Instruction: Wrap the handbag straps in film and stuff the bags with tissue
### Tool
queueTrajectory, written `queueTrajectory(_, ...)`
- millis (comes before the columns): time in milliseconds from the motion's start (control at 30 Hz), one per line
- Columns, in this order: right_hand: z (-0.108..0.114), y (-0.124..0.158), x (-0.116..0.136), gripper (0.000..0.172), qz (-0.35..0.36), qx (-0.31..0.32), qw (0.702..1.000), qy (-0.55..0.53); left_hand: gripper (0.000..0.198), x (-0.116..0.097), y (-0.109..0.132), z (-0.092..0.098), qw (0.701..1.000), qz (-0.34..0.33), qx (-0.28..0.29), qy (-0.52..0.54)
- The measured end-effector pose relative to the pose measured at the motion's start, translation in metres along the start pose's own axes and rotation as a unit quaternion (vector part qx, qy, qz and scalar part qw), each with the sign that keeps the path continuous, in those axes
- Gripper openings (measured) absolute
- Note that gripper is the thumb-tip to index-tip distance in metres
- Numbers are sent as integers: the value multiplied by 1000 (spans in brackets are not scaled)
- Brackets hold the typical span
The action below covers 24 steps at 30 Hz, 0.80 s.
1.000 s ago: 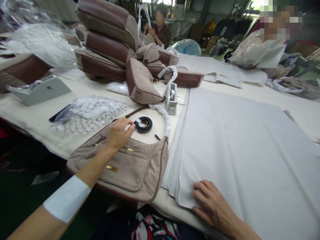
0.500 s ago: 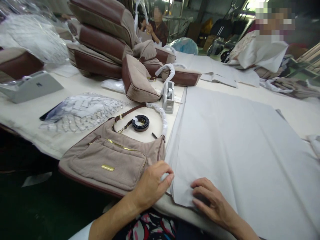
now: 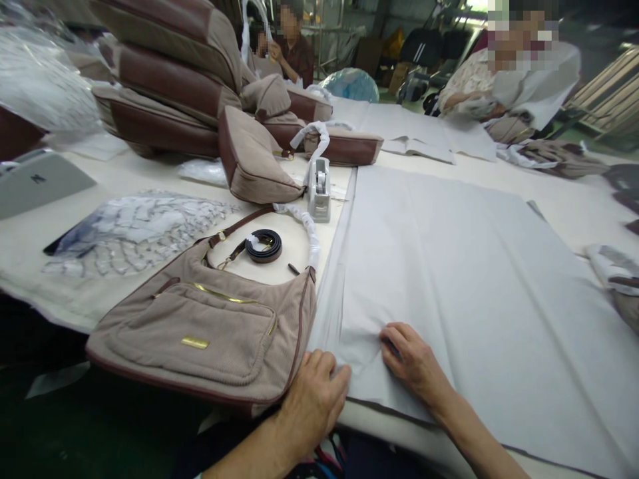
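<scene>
My left hand is curled over the near-left corner of a stack of thin white paper sheets, next to the bag; its fingertips are partly hidden. On the top sheet, my right hand has its fingers bent and drawn together, and creases in the paper run toward them. A beige corduroy handbag with brown trim, a gold zip and a gold plate lies flat to the left. Its handle is partly wrapped in white. Inside the handle loop sits a coiled dark strap.
A tape dispenser stands beyond the bag. More bags are piled at the back left, near a patterned plastic packet and a grey box. Two people are across the table.
The view has shifted, so the bag appears further left and lower. My right hand has moved up the sheet and its fingers have closed in. My left hand has lowered onto the stack's corner.
</scene>
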State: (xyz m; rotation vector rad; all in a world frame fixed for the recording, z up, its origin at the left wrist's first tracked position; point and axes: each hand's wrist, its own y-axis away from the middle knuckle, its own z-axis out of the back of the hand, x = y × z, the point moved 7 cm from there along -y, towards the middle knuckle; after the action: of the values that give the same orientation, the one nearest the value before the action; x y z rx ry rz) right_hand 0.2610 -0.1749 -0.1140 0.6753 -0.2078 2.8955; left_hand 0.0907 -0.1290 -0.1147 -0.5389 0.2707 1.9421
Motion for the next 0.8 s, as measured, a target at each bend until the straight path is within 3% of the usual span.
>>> queueTrajectory(100, 6, 4, 3, 12, -20, 15, 999, -38, 36, 4, -12, -5, 999, 4, -9, -36)
queueTrajectory(267, 8, 26, 48, 61, 85, 49, 995, 6, 37, 9, -30, -5, 998, 35, 4, -57)
queueTrajectory(300, 6, 31, 57, 58, 106, 47, 993, 24, 36, 9, -32, -4, 998, 40, 7, -57)
queueTrajectory(433, 3, 42, 69, 13, 129, -3, 992, 14, 32, 11, -34, 0, 998, 59, 9, -28)
queueTrajectory(567, 6, 39, 48, 18, 28, 7, 991, -128, 28, 20, -34, 7, 991, 101, -15, 83)
queueTrajectory(667, 5, 37, 30, 26, -87, 49, 971, -218, 33, 31, -33, 18, 951, 144, -78, 263)
queueTrajectory(800, 3, 37, 24, 31, -137, 63, 952, -266, 36, 45, -26, 19, 859, 240, -124, 434)
